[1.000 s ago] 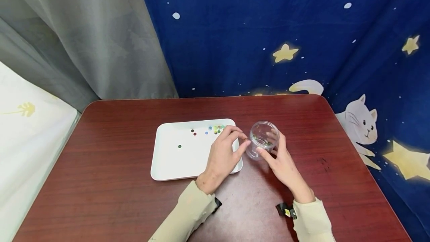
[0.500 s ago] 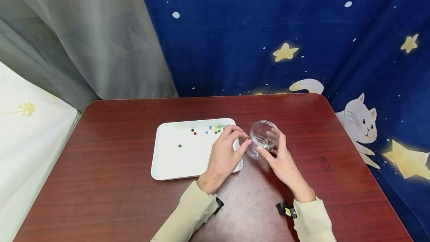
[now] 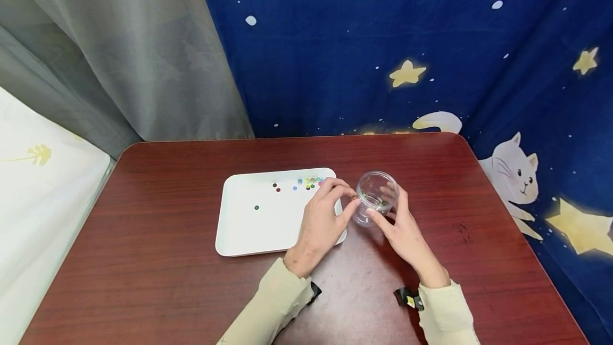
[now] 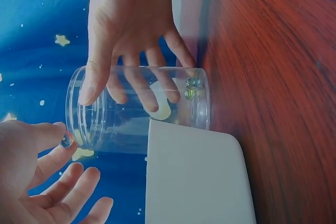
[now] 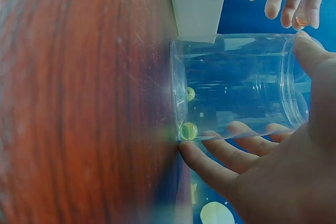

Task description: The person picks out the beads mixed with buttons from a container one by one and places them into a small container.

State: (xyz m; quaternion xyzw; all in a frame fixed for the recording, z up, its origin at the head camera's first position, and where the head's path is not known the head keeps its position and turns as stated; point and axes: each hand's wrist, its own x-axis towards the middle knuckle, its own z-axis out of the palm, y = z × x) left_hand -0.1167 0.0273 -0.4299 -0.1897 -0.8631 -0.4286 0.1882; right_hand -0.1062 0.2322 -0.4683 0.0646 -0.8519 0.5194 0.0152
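Note:
Between thumb and index finger my left hand (image 3: pixel 321 225) pinches a clear glass marble (image 4: pixel 66 139) with an orange tint. The marble is beside the open mouth of a clear plastic jar (image 5: pixel 241 87), at its rim's left side. My right hand (image 3: pixel 407 236) holds this jar upright on the table from the right, thumb near the rim and fingers round the far side. Low in the jar are a few greenish glass marbles (image 5: pixel 188 131). Left of the jar is a white tray (image 3: pixel 239 233), partly covered by my left hand and holding several loose marbles.
On the tray, coloured marbles (image 3: pixel 312 181) cluster at the far right corner. A dark green marble (image 3: pixel 256 207) lies apart, left of centre. The reddish-brown wooden table (image 3: pixel 158 217) ends at a blue star-patterned curtain (image 3: pixel 335 57) and a grey curtain (image 3: pixel 119 68).
My left hand has shifted slightly right with the marble, closer to the jar's rim. My right hand and the jar have barely moved.

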